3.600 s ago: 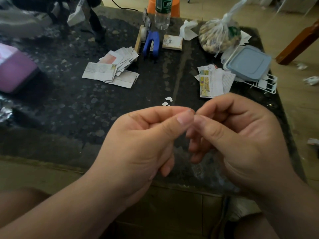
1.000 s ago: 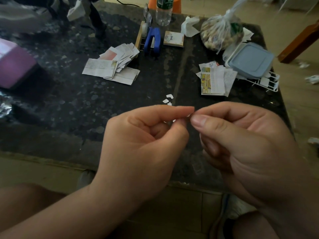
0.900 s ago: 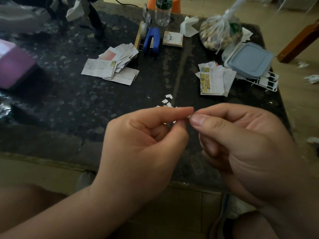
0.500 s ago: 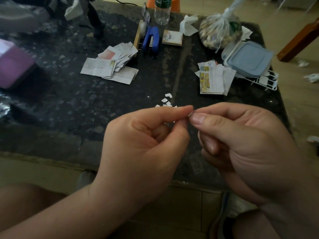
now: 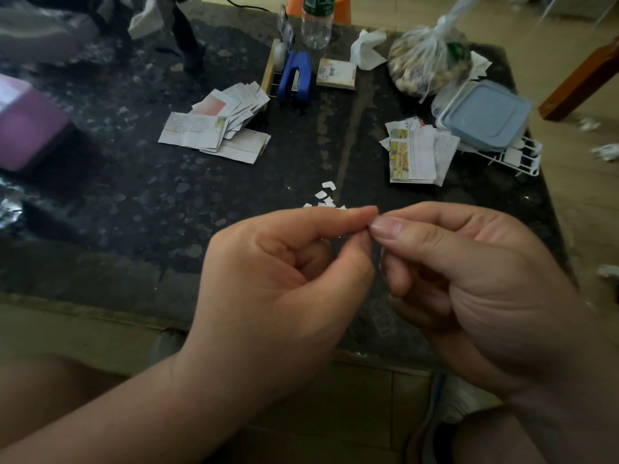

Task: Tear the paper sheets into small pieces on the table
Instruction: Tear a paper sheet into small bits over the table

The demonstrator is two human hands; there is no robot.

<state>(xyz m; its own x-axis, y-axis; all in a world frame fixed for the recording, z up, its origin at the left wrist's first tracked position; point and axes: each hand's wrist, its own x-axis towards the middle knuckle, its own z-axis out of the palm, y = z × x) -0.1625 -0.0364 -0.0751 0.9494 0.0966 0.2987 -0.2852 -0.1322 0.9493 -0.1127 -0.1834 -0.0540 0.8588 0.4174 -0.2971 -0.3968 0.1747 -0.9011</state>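
Observation:
My left hand (image 5: 278, 272) and my right hand (image 5: 469, 272) meet fingertip to fingertip above the near part of the dark table (image 5: 134, 202). Thumb and forefinger of each pinch a tiny paper scrap that is almost wholly hidden between them. Just beyond my fingers lie several small white torn bits (image 5: 323, 197). A fanned pile of printed paper pieces (image 5: 214, 128) lies at the middle left. A second stack of paper pieces (image 5: 415, 152) with a yellow picture lies at the right.
At the back stand a blue stapler (image 5: 296, 80), a clear bottle (image 5: 315, 25), a small notepad (image 5: 336, 73) and a tied bag of nuts (image 5: 428, 65). A blue-lidded box (image 5: 485, 115) sits on a white wire rack (image 5: 516, 159). A purple box (image 5: 26, 128) is at the left.
Both hands stay pinched together at the fingertips and have barely shifted. A few more white bits lie on the table than 3.6 s ago.

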